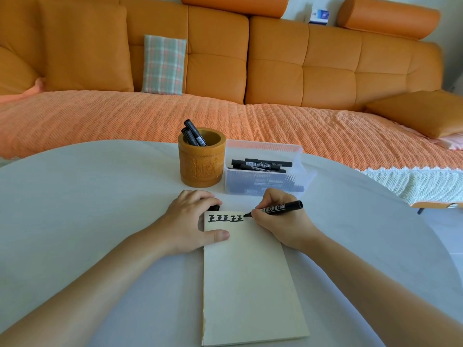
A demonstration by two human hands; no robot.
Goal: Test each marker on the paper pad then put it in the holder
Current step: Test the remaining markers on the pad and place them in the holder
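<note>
Right hand (278,222) pinches marker (278,208): long axis left-right, tip pointing left, touching pad (250,284) top edge. Left hand (185,221) curls round cap (215,208), thumb pressing pad. Holder (201,169) behind pad on desk (100,196).

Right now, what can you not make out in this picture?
Head view:
Black object under the left hand: fingers cover most of it, perhaps a cap.
Lower markers in the clear bin: its frosted wall blurs them, no count.
Markers in the wooden holder: its wall hides their lower parts.
</note>
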